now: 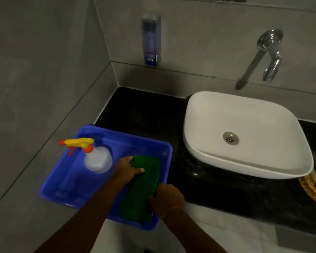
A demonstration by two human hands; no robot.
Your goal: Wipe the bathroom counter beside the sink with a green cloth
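While both hands are down in the blue tub [66,172], the job looks to be at its very start: the cloth is being taken up and the counter [144,115] has not yet been wiped. With the tub as landmark, one spray bottle [97,158] stands in its left half, its yellow and orange trigger head pointing left. To its right, still inside the tub, lies one green cloth [140,194], folded into a long strip along the right wall. The left hand [129,169] pinches the far end of that strip, thumb laid on top. The right hand [167,198] closes on the near right edge, at the tub's right rim. I judge the cloth soft, light and limp, so it should sag if lifted by one end; a hold at both ends, as here, suits it. Right of the tub comes bare black counter, then one white sink [244,136] with one tap [270,57] above it, and one soap dispenser [150,39] on the wall behind the tub.
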